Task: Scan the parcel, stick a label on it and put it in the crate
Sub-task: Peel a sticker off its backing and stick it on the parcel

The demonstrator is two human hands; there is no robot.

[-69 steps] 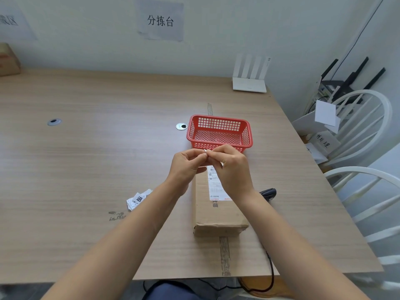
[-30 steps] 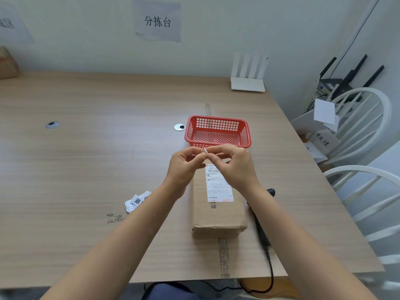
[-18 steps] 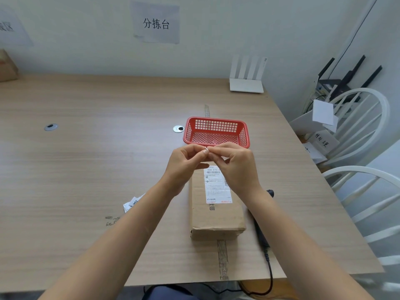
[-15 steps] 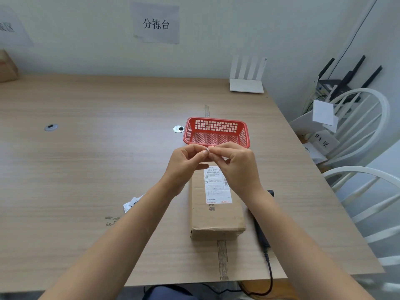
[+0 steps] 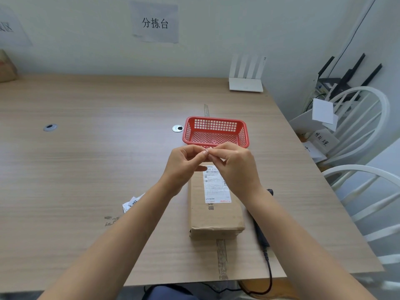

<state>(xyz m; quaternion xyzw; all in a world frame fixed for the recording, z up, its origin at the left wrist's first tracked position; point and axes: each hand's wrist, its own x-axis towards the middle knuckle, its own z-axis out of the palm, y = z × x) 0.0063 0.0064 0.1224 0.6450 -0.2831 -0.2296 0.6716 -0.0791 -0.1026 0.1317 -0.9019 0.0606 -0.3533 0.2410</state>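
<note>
A brown cardboard parcel (image 5: pixel 216 215) with a white shipping label lies lengthwise on the wooden table (image 5: pixel 86 169) in front of me. Above its far end, my left hand (image 5: pixel 184 165) and my right hand (image 5: pixel 236 167) meet fingertip to fingertip, pinching a tiny white sticker (image 5: pixel 206 151) between them. The red mesh crate (image 5: pixel 216 133) stands just beyond my hands. A black scanner (image 5: pixel 260 230) with a cable lies to the right of the parcel, partly hidden by my right forearm.
Small printed paper labels (image 5: pixel 131 203) lie left of the parcel, partly under my left forearm. A white router (image 5: pixel 246 83) sits at the table's back right. White chairs (image 5: pixel 363 131) with papers stand to the right. A cardboard box (image 5: pixel 6 68) is at the far left.
Both hands stay pinched together over the parcel's far end, fingers working slightly. The view has tilted a little, showing more of the parcel's shipping label.
</note>
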